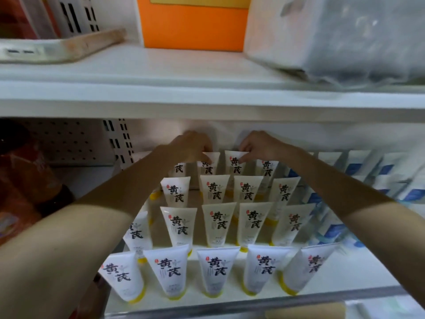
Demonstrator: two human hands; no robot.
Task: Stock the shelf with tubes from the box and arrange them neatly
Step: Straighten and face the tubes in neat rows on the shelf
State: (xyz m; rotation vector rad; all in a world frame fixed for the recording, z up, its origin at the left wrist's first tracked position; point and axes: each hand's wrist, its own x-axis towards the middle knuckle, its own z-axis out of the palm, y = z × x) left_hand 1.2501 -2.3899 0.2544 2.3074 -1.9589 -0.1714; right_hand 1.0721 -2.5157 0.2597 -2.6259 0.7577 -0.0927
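Deep on the white shelf [322, 285], the left hand [192, 147] pinches the top edge of a back-row tube [208, 163]. Just beside it, the right hand [257, 147] pinches the neighbouring tube [235, 163]. More tubes stand cap-down in rows in front, blue-and-white boxes [388, 173] at far right.

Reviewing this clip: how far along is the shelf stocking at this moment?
Mostly done, by the look of it. Rows of white tubes already stand cap-down on the shelf, front to back. In hand: the left hand and right hand each pinch a back-row tube. Left: straightening the tilted front right tube. The box is out of view.
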